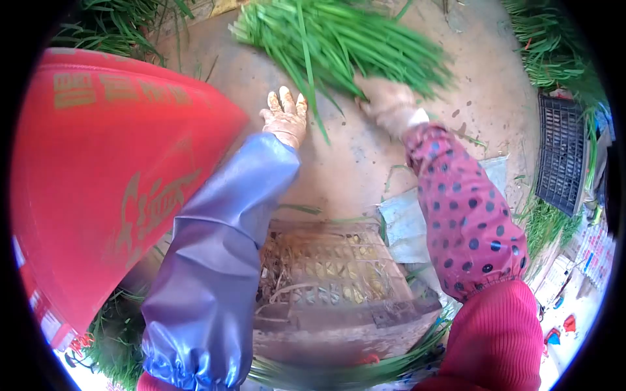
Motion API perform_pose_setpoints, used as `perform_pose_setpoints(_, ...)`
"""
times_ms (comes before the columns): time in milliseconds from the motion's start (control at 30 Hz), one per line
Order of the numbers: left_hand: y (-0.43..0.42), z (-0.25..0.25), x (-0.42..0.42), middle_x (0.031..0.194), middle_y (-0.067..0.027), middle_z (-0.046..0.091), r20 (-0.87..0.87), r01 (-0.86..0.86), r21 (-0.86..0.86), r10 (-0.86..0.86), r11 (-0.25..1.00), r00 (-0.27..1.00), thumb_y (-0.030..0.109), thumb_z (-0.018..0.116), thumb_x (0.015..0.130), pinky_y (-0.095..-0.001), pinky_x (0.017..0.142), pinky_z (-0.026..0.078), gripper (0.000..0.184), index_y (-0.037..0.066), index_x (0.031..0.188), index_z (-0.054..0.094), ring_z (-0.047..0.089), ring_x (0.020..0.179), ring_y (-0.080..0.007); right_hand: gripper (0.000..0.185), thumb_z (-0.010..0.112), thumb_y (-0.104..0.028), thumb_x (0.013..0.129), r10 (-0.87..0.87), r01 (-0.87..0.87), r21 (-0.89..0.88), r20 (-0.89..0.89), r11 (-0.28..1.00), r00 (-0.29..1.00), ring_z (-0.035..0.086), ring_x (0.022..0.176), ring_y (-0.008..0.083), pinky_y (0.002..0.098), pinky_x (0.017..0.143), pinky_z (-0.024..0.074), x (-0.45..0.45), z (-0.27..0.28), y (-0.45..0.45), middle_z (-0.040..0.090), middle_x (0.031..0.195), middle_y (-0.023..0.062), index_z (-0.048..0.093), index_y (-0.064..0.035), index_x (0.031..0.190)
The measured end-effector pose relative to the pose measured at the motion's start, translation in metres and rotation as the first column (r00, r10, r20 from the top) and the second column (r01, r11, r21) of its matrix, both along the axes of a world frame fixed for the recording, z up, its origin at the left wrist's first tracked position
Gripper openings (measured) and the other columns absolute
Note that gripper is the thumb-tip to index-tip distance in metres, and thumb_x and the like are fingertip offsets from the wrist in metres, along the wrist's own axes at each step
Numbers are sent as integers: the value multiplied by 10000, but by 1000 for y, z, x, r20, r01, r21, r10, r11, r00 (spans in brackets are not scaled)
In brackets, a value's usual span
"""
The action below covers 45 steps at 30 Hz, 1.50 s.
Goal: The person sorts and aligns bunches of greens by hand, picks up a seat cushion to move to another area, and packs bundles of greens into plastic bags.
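Observation:
A bundle of long green leafy stalks, like Chinese chives (352,45), lies across the brown worktop (339,169), with its pale ends to the left. My left hand (287,117), in a stained glove and a shiny purple sleeve cover, is just below the pale ends. Its fingers are apart and nothing is in them. At the lower edge of the bundle is my right hand (389,104), its sleeve cover red with dark dots. Motion smears its fingers, so I cannot make out whether they grip any leaves.
A large red umbrella-like cover (124,176) fills the left side. An upturned, worn plastic crate (332,274) is close in front of me. More green stalks (548,39) and a black crate (561,153) are at right. A pale cloth (407,225) lies under my right forearm.

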State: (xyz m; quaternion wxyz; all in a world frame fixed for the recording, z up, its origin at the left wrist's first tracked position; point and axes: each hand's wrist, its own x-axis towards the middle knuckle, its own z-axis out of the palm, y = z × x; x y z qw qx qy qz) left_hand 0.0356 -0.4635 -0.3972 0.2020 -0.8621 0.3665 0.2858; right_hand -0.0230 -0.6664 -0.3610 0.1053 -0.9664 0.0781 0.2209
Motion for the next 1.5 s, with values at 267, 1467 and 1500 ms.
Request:
perform_pose_setpoints(267,15,42,7,1507,-222,198,-506,-262,-82,186,962,842,259,537,860,-568,964,376,704,83,1468,227,298,1327,-462,459,669,-355,747,146,-130,97,-174,987,974,628,880,351,432,746,503,-114,91,-13,654,918,189,615,-38,1075)
perform_pose_setpoints(1467,-46,195,-65,1093,-57,637,-892,-868,-392,-359,306,276,153,846,677,-320,899,479,584,38,1176,566,601,1004,-188,563,702,-431,681,-213,39,427,369,904,905,631,827,200,322,777,491,-89,221,-7,677,946,116,646,-37,1079)
perform_pose_setpoints(1500,-39,210,-88,1101,-59,634,-885,-871,-399,-368,287,285,153,846,678,-318,899,480,595,36,1185,557,599,1008,-189,552,704,-415,681,-207,-1,444,419,896,884,631,819,197,320,769,492,-112,239,-1,676,939,114,645,-33,1076)
